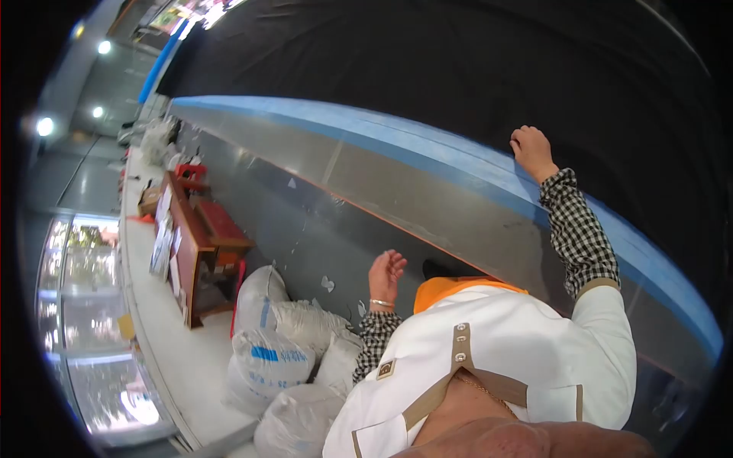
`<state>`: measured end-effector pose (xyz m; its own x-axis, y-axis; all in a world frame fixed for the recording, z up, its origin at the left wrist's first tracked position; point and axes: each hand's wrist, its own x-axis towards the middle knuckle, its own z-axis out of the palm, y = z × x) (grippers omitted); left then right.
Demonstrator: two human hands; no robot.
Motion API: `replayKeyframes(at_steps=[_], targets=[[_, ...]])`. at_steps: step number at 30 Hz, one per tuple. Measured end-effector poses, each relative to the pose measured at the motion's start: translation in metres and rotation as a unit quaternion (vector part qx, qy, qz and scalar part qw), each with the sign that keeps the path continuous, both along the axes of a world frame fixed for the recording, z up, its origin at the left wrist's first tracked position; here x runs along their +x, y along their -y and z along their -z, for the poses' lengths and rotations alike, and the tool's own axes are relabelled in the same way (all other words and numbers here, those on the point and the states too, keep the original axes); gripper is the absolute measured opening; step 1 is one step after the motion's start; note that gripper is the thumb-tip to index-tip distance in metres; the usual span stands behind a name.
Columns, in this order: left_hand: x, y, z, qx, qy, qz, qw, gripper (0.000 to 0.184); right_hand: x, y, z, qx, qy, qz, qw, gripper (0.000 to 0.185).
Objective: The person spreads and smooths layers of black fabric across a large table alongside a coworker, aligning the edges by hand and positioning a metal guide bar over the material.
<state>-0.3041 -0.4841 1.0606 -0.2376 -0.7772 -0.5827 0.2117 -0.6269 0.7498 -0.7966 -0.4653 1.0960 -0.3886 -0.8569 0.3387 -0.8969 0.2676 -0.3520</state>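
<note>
Wide black cloth (427,69) lies spread over a long table with a light blue edge strip (366,122). My right hand (534,153) is over the cloth close to that edge, its fingers curled in. Whatever is inside those fingers, if anything, is hidden. Below the table's side, my left hand (388,276) hangs in the air with a bracelet at the wrist. Its fingers are loosely bent and a little apart, and nothing shows in them. Black-and-white checked sleeves cover both forearms.
The table's grey side panel (305,164) runs along my front. Several stuffed white sacks (267,362) are piled on the floor at my left. Beyond them stand a brown wooden desk (183,244) and a red stool (191,174). Scraps lie on the grey floor (282,221).
</note>
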Motion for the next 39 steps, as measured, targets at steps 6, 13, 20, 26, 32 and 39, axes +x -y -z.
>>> replayKeyframes(at_steps=[6, 13, 20, 26, 32, 39], targets=[[-0.029, 0.133, -0.039, -0.088, 0.025, 0.103, 0.991, 0.028, -0.003, -0.002, -0.029, 0.073, -0.018, 0.085, 0.994, 0.020], [-0.072, 0.208, -0.065, -0.084, 0.019, 0.183, 0.979, 0.029, 0.039, 0.073, -0.059, 0.003, 0.011, -0.074, 0.997, 0.022], [-0.082, 0.266, -0.054, -0.150, 0.084, 0.212, 0.962, 0.028, 0.096, 0.157, -0.030, 0.093, -0.075, -0.043, 0.992, 0.018], [-0.089, 0.314, -0.041, -0.134, 0.061, 0.292, 0.945, 0.028, 0.077, 0.165, -0.034, 0.113, -0.083, -0.014, 0.990, 0.007], [-0.104, 0.326, -0.053, 0.011, -0.081, 0.379, 0.922, 0.028, 0.065, 0.150, -0.050, 0.149, -0.018, 0.054, 0.987, 0.008], [-0.143, 0.378, -0.042, 0.061, -0.166, 0.437, 0.882, 0.034, 0.059, 0.162, -0.051, 0.045, -0.037, 0.153, 0.987, 0.007]])
